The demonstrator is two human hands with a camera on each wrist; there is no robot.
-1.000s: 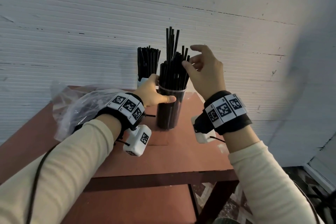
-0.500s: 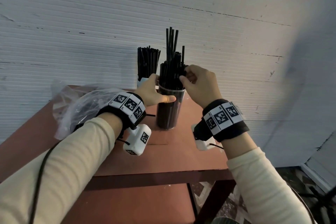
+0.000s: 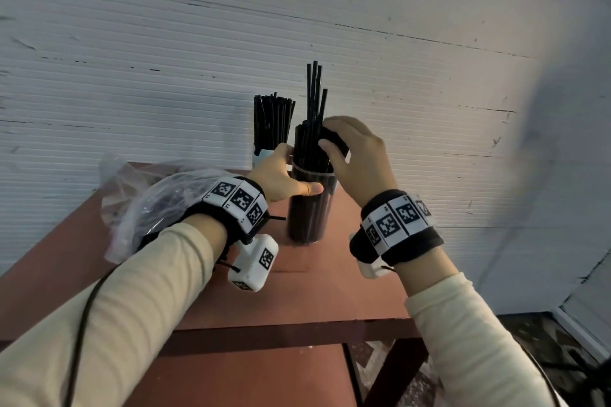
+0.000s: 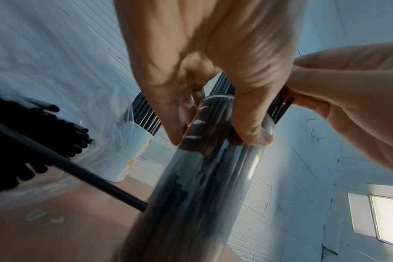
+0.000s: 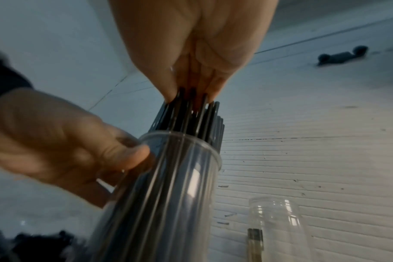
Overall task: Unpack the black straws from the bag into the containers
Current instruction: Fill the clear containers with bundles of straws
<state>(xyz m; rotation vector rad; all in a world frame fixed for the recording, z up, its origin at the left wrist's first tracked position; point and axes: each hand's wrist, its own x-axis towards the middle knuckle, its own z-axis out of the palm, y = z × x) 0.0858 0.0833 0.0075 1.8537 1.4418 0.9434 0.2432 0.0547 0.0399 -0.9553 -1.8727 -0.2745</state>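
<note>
A clear tube container (image 3: 309, 208) packed with black straws (image 3: 312, 142) stands on the red-brown table (image 3: 330, 274). My left hand (image 3: 297, 172) grips the tube just below its rim, thumb in front. My right hand (image 3: 330, 135) is curled over the straw tops on the right side and pinches a bunch of them. A few straws (image 3: 314, 89) stick up higher than the rest. In the left wrist view my left hand (image 4: 215, 140) wraps the clear container (image 4: 213, 177). In the right wrist view my right hand (image 5: 191, 94) grips the straw tips above the container rim (image 5: 180, 141).
Behind the tube stands a white cup (image 3: 261, 155) filled with straws (image 3: 272, 119). The crumpled clear bag (image 3: 158, 205) with straws in it lies to the left. An empty clear jar (image 5: 278, 221) stands to the right. A white ribbed wall (image 3: 429, 92) rises close behind the table.
My right hand came down from above the tube, where it was open, and closed on the straw tops. The left hand has kept its grip on the tube.
</note>
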